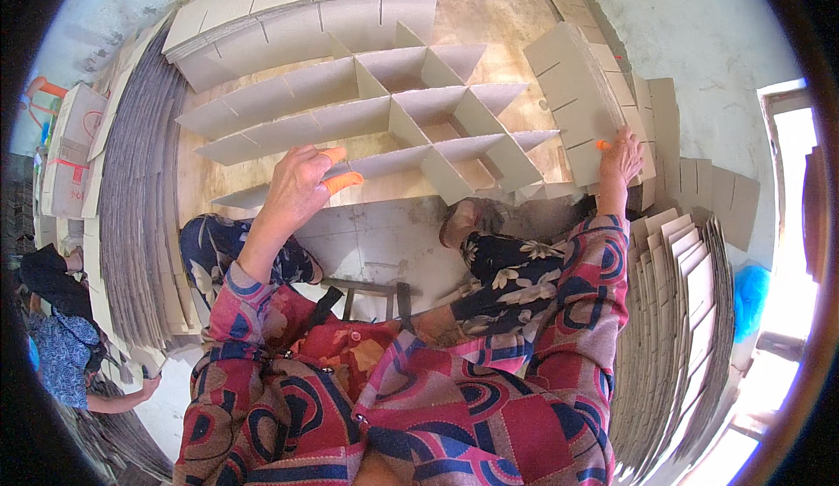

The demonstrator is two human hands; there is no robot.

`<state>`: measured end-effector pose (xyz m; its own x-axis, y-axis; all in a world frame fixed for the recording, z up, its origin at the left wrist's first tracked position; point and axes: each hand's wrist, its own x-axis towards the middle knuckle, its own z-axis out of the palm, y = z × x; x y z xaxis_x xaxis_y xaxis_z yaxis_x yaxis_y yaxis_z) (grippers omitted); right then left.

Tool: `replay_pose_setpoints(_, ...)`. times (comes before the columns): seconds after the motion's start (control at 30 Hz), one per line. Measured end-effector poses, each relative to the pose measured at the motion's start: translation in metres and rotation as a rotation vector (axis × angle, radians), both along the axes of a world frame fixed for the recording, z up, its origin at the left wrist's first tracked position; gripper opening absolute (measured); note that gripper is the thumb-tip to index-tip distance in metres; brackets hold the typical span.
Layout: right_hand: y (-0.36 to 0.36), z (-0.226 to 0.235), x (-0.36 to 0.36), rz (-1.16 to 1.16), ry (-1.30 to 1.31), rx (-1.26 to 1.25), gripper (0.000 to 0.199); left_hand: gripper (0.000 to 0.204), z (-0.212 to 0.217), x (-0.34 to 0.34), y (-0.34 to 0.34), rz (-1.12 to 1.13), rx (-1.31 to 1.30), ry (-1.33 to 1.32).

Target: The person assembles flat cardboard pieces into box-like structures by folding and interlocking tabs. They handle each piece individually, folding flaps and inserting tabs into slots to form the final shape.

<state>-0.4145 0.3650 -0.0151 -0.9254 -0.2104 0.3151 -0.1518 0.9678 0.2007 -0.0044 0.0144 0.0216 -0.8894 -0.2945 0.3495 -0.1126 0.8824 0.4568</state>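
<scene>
1. Strong daylight glares white through an opening [793, 180] right of the right hand [620, 156]
2. Soft shadows fill the cells of the cardboard grid [376, 112] right of the left hand [304, 184]
3. Far left of that hand, the surroundings turn dim
4. Well out from both hands, fisheye distortion curves straight edges

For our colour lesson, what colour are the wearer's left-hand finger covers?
The finger covers are orange, showing in the head view.

**Partly crossed cardboard divider grid [367, 117]**

Three long grey-brown strips stand on edge, two crosspieces slotted through their right portion; open slots show farther left. Right of the grid lies a stack of slotted cardboard sheets [572, 93].
</scene>
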Motion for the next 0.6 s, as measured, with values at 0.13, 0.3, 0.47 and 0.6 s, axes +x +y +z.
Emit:
replay_pose_setpoints(0.13, 0.012, 0.003, -0.007, 0.102, 0.018, -0.082, 0.028, 0.034, -0.002, -0.004, 0.000, -0.012, 0.018, -0.039)
replay_pose_setpoints(0.3, -0.012, 0.055, 0.023, 0.053, -0.018, -0.258, 0.036, 0.035, -0.007, -0.005, 0.001, 0.017, 0.007, -0.032)
replay_pose_setpoints(0.47, -0.040, 0.106, 0.055, 0.262, 0.168, -0.597, 0.023, 0.035, -0.009, 0.003, -0.001, 0.035, -0.026, 0.071)
replay_pose_setpoints(0.6, -0.072, 0.143, 0.116, 0.391, -0.044, -0.946, 0.014, 0.036, 0.000, 0.016, -0.003, 0.075, 0.016, 0.062)
